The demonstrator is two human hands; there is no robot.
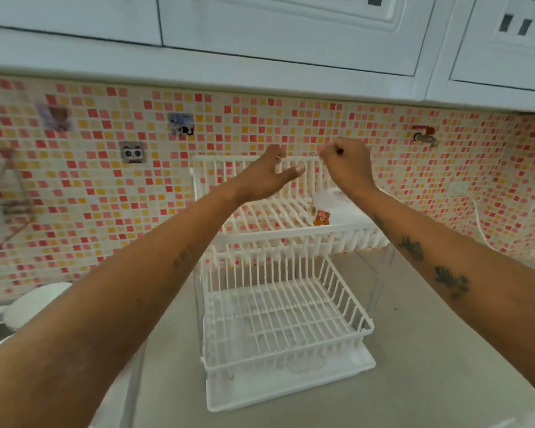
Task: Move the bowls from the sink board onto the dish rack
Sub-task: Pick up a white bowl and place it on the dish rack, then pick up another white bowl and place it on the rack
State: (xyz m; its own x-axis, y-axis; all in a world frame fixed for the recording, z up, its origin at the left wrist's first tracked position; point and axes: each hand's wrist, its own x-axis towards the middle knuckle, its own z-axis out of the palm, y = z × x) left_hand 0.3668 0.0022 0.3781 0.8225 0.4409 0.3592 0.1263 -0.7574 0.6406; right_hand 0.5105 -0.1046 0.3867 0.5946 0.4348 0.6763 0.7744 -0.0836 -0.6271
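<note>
A white two-tier wire dish rack (286, 319) stands on the grey counter, and no bowl sits on either tier. My left hand (267, 177) is raised over the upper tier (291, 239) with its fingers spread, close to the back rail and holding nothing. My right hand (348, 166) is beside it at the same rail, curled into a fist; I cannot tell whether it pinches anything. A white rounded dish (34, 301), possibly a bowl, lies on the board at the far left, partly behind my left forearm.
A small clear item with a bear picture (321, 216) rests on the upper tier's right side. The pink and orange mosaic wall is right behind the rack, with white cabinets (260, 32) overhead. A red tap (424, 135) sticks out of the wall at right.
</note>
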